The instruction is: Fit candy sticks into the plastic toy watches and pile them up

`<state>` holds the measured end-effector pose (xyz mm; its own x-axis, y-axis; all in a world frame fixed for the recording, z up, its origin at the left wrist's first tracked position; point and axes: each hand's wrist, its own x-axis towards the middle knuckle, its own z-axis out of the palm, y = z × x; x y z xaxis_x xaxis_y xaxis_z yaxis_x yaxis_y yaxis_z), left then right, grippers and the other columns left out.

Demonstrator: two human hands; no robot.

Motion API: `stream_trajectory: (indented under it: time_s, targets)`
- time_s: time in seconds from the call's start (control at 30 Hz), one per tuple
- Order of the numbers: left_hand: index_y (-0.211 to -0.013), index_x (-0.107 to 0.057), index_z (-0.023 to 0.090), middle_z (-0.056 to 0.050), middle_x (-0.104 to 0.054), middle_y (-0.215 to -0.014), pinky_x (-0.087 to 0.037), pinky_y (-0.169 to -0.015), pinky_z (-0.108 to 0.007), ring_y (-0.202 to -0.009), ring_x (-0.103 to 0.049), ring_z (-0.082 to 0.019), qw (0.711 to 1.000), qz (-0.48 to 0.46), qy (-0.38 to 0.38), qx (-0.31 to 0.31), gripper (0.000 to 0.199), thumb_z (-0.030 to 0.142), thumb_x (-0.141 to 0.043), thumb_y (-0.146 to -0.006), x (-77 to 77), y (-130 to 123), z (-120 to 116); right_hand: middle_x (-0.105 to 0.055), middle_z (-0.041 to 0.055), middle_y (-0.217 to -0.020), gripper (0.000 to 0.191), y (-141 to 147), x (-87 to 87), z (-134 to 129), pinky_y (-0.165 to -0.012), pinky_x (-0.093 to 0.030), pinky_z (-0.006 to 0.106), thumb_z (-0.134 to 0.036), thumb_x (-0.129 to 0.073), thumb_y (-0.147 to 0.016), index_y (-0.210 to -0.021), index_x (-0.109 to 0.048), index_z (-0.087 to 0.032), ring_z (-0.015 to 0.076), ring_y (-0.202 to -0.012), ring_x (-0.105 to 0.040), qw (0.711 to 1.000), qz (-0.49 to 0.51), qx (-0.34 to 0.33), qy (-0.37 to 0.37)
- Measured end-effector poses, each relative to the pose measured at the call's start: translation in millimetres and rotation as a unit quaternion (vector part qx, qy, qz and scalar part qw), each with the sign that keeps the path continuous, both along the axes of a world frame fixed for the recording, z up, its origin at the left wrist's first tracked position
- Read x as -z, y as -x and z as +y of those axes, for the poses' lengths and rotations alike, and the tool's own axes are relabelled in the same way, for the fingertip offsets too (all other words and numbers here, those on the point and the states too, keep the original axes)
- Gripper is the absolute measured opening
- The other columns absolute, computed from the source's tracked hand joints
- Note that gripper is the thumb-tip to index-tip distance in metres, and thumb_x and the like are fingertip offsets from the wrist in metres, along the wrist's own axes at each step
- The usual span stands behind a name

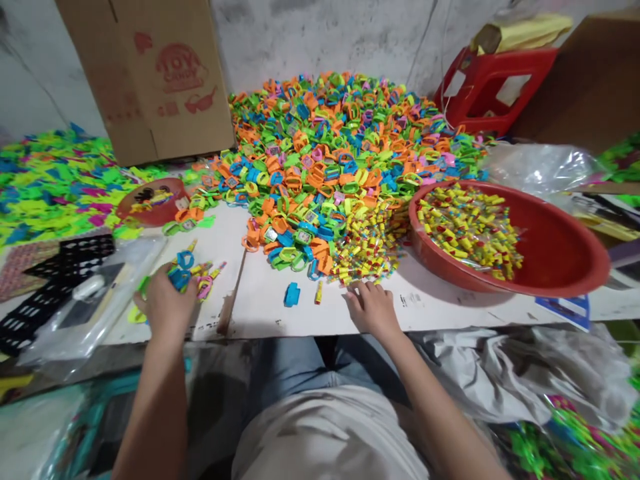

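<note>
At the left, my left hand (167,300) is closed around a blue toy watch (179,279), its fingers partly hidden behind the back of the hand. Small toy watches and candy tubes lie beside it, among them a pink toy watch (205,287). My right hand (373,307) lies on the white table with fingers bent and apart, at the front edge of a heap of small yellow candy tubes (367,243); I see nothing held in it. Between the hands lie a single blue toy watch (292,295) and one yellow candy tube (319,292).
Behind is a large heap of colourful toy watches (320,167). A red basin (560,247) holding candy tubes stands at the right, a small red bowl (160,212) at the left. A cardboard box (150,80) and red stool (525,67) stand at the back.
</note>
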<state>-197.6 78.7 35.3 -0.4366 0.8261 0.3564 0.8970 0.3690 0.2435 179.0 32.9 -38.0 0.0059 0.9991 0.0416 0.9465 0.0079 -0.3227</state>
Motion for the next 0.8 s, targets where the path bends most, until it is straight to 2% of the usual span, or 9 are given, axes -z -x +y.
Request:
stream_trajectory:
  time_s: [0.1,0.17,0.27,0.37,0.43,0.5,0.6,0.67,0.8]
  targets:
    - [-0.133,-0.048,0.012,-0.021,-0.041,-0.146,-0.021,-0.109,-0.066,-0.138,-0.03,-0.041,0.997,0.043,0.018,0.054,0.052,0.035,-0.052,-0.087,10.5,-11.3,7.4,-0.065,0.0078,-0.103,0.024,2.4,0.6,2.9,-0.078,-0.033,0.035,-0.033,-0.045,-0.096,-0.115,-0.056,-0.022,0.0259,-0.098,-0.057,1.0,0.015,-0.001,-0.008]
    - [-0.13,-0.053,0.013,-0.019,-0.033,-0.152,-0.016,-0.11,-0.066,-0.142,-0.022,-0.041,0.992,0.058,0.049,0.102,0.047,0.033,-0.048,-0.088,18.3,-23.5,18.5,-0.066,0.0086,-0.104,0.025,2.5,1.1,4.4,-0.077,-0.034,0.034,-0.032,-0.045,-0.096,-0.117,-0.055,-0.022,0.0257,-0.098,-0.058,1.0,0.018,-0.012,-0.012]
    - [-0.133,-0.052,0.011,-0.021,-0.034,-0.151,-0.016,-0.113,-0.061,-0.141,-0.027,-0.037,0.982,0.029,0.109,0.149,0.048,0.033,-0.043,-0.091,29.4,-42.6,48.9,-0.066,0.0105,-0.102,0.024,3.4,1.7,6.7,-0.075,-0.035,0.034,-0.034,-0.046,-0.096,-0.111,-0.057,-0.02,0.0269,-0.096,-0.06,1.0,0.009,-0.02,-0.016]
    - [-0.137,-0.046,0.007,-0.022,-0.038,-0.149,-0.019,-0.114,-0.055,-0.138,-0.034,-0.034,0.98,0.004,0.126,0.152,0.051,0.033,-0.036,-0.094,36.9,-58.7,86.5,-0.067,0.0105,-0.097,0.021,5.8,-0.1,9.2,-0.072,-0.036,0.033,-0.035,-0.047,-0.096,-0.106,-0.058,-0.02,0.0263,-0.091,-0.062,1.0,0.002,-0.018,-0.02]
    - [-0.133,-0.05,0.008,-0.021,-0.045,-0.144,-0.019,-0.113,-0.057,-0.134,-0.04,-0.033,0.981,-0.004,0.126,0.15,0.048,0.03,-0.033,-0.094,38.8,-66.1,105.8,-0.068,0.0101,-0.09,0.018,6.8,-2.6,10.0,-0.069,-0.036,0.031,-0.033,-0.047,-0.096,-0.1,-0.058,-0.019,0.025,-0.085,-0.063,1.0,-0.002,-0.014,-0.017]
    - [-0.123,-0.059,0.008,-0.021,-0.056,-0.133,-0.019,-0.111,-0.059,-0.126,-0.048,-0.034,0.98,-0.013,0.128,0.149,0.043,0.027,-0.034,-0.093,39.1,-70.1,115.4,-0.067,0.0096,-0.084,0.016,6.5,-4.5,8.8,-0.066,-0.036,0.03,-0.031,-0.049,-0.095,-0.093,-0.058,-0.018,0.0241,-0.079,-0.064,1.0,-0.007,-0.009,-0.015]
    - [-0.109,-0.066,0.009,-0.019,-0.066,-0.117,-0.022,-0.111,-0.055,-0.115,-0.056,-0.033,0.978,-0.022,0.131,0.159,0.036,0.023,-0.038,-0.09,39.8,-70.5,111.2,-0.066,0.0088,-0.079,0.008,3.8,-2.8,2.0,-0.06,-0.034,0.028,-0.025,-0.053,-0.09,-0.089,-0.055,-0.017,0.0231,-0.072,-0.063,1.0,-0.01,-0.012,-0.019]
    - [-0.113,-0.065,0.011,-0.017,-0.069,-0.111,-0.027,-0.109,-0.05,-0.112,-0.058,-0.031,0.975,-0.028,0.135,0.176,0.035,0.02,-0.042,-0.088,42.0,-69.2,99.7,-0.066,0.0071,-0.076,0.004,1.6,1.3,-5.2,-0.057,-0.034,0.028,-0.02,-0.052,-0.088,-0.09,-0.054,-0.017,0.0221,-0.069,-0.063,1.0,-0.007,-0.023,-0.017]
    - [-0.125,-0.057,0.014,-0.013,-0.071,-0.105,-0.03,-0.106,-0.049,-0.111,-0.059,-0.031,0.964,-0.04,0.146,0.219,0.042,0.017,-0.048,-0.084,48.6,-69.2,71.1,-0.066,0.0041,-0.077,0.02,1.8,7.9,-18.4,-0.061,-0.042,0.028,-0.02,-0.048,-0.088,-0.107,-0.051,-0.016,0.0203,-0.07,-0.063,0.992,0.102,-0.071,-0.033]
